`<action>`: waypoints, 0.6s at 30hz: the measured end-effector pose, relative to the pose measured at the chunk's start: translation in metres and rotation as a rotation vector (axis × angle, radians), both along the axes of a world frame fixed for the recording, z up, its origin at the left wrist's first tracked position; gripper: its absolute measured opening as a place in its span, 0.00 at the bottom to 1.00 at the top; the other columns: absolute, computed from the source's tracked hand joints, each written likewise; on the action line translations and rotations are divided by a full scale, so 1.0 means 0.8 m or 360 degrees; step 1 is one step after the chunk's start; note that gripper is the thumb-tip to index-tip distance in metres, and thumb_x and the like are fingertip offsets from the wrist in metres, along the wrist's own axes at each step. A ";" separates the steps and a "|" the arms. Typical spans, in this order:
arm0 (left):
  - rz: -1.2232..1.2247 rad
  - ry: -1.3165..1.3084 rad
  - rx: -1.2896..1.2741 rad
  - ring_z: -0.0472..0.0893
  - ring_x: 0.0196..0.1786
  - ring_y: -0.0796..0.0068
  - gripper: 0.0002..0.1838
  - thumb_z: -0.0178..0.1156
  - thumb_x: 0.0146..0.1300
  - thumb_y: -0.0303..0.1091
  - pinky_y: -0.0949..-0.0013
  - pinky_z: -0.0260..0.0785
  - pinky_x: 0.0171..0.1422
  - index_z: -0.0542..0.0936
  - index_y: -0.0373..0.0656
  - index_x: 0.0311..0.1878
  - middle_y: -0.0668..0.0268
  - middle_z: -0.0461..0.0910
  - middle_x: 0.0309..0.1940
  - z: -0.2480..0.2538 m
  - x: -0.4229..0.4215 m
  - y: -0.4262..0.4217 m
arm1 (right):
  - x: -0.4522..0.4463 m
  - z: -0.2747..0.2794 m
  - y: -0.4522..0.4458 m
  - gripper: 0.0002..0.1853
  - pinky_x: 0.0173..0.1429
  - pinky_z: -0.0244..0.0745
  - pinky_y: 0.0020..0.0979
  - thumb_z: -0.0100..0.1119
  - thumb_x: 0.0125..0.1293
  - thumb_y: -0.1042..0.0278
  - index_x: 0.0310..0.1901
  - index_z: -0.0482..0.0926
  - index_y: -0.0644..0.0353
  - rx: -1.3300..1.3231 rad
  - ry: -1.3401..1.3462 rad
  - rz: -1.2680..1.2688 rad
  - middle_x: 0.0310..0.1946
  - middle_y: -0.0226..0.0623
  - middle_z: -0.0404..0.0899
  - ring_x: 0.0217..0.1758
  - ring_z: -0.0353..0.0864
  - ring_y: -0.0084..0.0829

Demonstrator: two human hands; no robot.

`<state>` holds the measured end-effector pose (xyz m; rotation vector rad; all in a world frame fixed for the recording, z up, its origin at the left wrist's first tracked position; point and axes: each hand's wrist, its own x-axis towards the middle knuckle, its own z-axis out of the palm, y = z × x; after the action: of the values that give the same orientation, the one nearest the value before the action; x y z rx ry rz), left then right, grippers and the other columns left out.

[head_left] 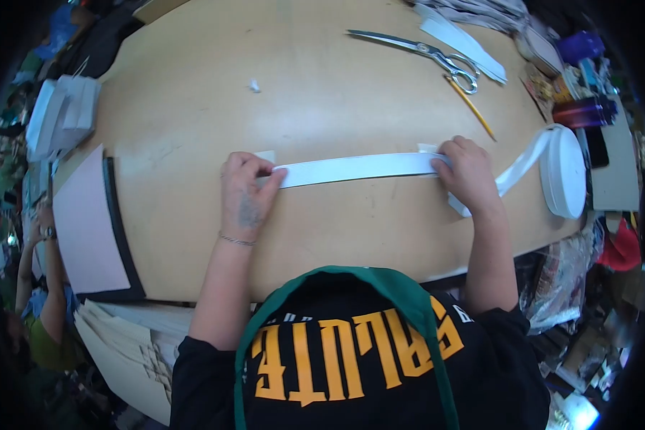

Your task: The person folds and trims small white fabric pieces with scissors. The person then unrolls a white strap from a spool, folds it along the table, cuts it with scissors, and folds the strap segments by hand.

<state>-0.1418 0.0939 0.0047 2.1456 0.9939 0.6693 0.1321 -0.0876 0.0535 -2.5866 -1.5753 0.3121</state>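
Observation:
A wide white band (365,169), like flat elastic, stretches level between my two hands over the table. My left hand (249,188) pinches its left end between thumb and fingers. At the other end my right hand (468,172) grips the band, its thumb on the front face. Small pale pieces show behind the band near both hands. Beyond my right hand the white strip folds under and runs up to a white roll (565,172) standing at the table's right edge. What lies under my right palm is hidden.
On the wooden table (322,236) lie large scissors (426,51), a yellow pencil (471,109) and a white scrap (254,86). A pink sheet (89,222) on a dark board sits left, with a white box-like object (64,118) behind. Bottles crowd the right edge. Another person's arms show far left.

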 end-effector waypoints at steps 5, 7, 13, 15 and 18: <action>-0.0007 -0.0008 0.0236 0.73 0.38 0.66 0.07 0.67 0.50 0.29 0.69 0.67 0.43 0.78 0.39 0.28 0.62 0.71 0.33 -0.006 -0.008 -0.001 | -0.060 0.006 0.041 0.11 0.56 0.64 0.40 0.62 0.50 0.71 0.37 0.76 0.57 0.0619 -0.0280 0.0484 0.43 0.38 0.75 0.49 0.72 0.40; 0.0010 -0.0020 0.0265 0.72 0.40 0.66 0.07 0.67 0.49 0.29 0.68 0.67 0.45 0.78 0.39 0.28 0.62 0.71 0.33 -0.004 -0.007 -0.004 | -0.099 0.001 0.068 0.14 0.56 0.64 0.40 0.63 0.48 0.71 0.39 0.76 0.58 0.0744 0.0088 0.0764 0.45 0.37 0.75 0.50 0.71 0.40; 0.0058 0.0012 0.0171 0.71 0.42 0.64 0.06 0.66 0.49 0.29 0.67 0.67 0.46 0.79 0.40 0.28 0.63 0.72 0.35 -0.005 -0.009 -0.006 | -0.147 -0.060 0.125 0.11 0.45 0.71 0.36 0.66 0.45 0.70 0.33 0.77 0.59 0.0960 0.0529 0.1021 0.41 0.35 0.77 0.42 0.73 0.38; 0.0070 -0.0019 0.0145 0.71 0.43 0.64 0.06 0.66 0.49 0.28 0.67 0.67 0.46 0.79 0.40 0.29 0.62 0.72 0.36 -0.002 -0.013 -0.008 | -0.148 -0.062 0.126 0.10 0.42 0.72 0.35 0.66 0.45 0.71 0.31 0.78 0.59 0.1019 0.0497 0.1030 0.39 0.35 0.77 0.39 0.73 0.37; 0.0085 -0.0058 0.0141 0.71 0.43 0.64 0.06 0.66 0.48 0.28 0.66 0.68 0.46 0.80 0.40 0.30 0.62 0.72 0.37 -0.002 -0.020 -0.010 | -0.151 -0.059 0.127 0.10 0.39 0.72 0.34 0.66 0.45 0.72 0.32 0.79 0.58 0.1051 0.0393 0.1037 0.38 0.34 0.77 0.37 0.73 0.36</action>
<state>-0.1578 0.0863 0.0029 2.1814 1.0224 0.7889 0.0112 0.0138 0.0064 -1.4646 -1.9532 0.1108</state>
